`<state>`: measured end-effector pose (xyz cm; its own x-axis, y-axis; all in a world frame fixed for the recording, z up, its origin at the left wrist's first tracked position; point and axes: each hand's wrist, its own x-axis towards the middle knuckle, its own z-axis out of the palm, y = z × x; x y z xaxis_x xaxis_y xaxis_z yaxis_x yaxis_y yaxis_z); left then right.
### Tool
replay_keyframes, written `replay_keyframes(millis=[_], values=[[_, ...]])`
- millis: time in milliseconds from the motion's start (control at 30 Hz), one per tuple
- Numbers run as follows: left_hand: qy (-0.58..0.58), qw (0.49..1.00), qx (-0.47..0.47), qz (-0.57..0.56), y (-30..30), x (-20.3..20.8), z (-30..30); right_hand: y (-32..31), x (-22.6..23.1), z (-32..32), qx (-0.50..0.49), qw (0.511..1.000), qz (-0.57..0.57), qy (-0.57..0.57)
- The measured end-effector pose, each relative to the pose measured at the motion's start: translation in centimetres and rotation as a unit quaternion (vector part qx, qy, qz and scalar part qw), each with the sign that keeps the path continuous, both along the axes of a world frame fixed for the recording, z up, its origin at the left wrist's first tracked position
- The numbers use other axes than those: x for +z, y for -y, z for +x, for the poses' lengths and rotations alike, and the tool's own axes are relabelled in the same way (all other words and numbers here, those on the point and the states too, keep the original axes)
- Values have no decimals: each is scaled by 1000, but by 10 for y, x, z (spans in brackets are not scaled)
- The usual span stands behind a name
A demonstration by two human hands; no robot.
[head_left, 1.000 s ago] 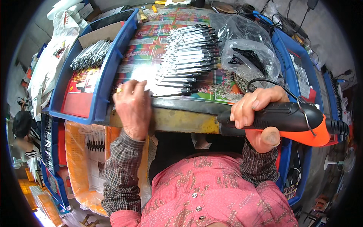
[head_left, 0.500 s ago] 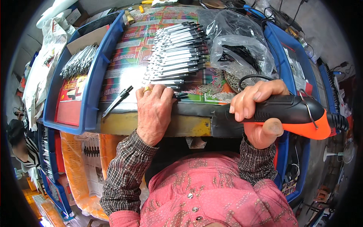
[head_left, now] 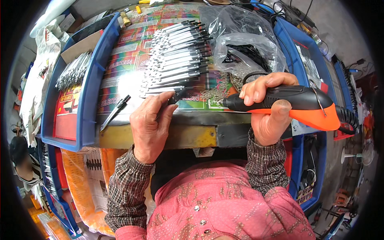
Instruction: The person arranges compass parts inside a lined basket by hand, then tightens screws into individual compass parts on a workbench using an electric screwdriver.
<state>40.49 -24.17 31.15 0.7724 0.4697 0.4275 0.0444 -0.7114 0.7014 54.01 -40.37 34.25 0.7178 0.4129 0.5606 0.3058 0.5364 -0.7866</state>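
Note:
My right hand (head_left: 268,110) grips a black and orange electric screwdriver (head_left: 296,99) lying sideways. Its narrow tip points left, at the edge of a pile of small metal screws (head_left: 216,94). My left hand (head_left: 152,126) is closed in a pinch at the table's front edge, on a small black part (head_left: 176,97) whose exact kind I cannot make out. Just beyond it, white pens with black ends (head_left: 176,52) lie in a long row. One single pen (head_left: 115,113) rests apart, left of my left hand.
A blue tray (head_left: 90,96) with a bundle of thin silvery pieces stands at the left. A clear plastic bag (head_left: 252,44) holding black parts lies behind the screws. Another blue tray (head_left: 288,36) is at the right. Below the table hangs an orange-lined basket (head_left: 76,180).
My left hand has turned and drawn back from the pens, now pinching the black part. The screwdriver has shifted left and its tip now reaches the screws. The whole view has moved slightly.

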Motion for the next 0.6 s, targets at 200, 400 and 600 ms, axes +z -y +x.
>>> replay_keyframes(millis=[200,400,600], values=[[1,994,-19,-107,4,-4,3,-2,-2,3,-4,1000,1,2],[25,996,-79,-24,8,-1,11,0,-1,3,0,1000,9,-8],[19,990,-138,21,15,-3,19,2,3,7,5,1000,19,-9]])
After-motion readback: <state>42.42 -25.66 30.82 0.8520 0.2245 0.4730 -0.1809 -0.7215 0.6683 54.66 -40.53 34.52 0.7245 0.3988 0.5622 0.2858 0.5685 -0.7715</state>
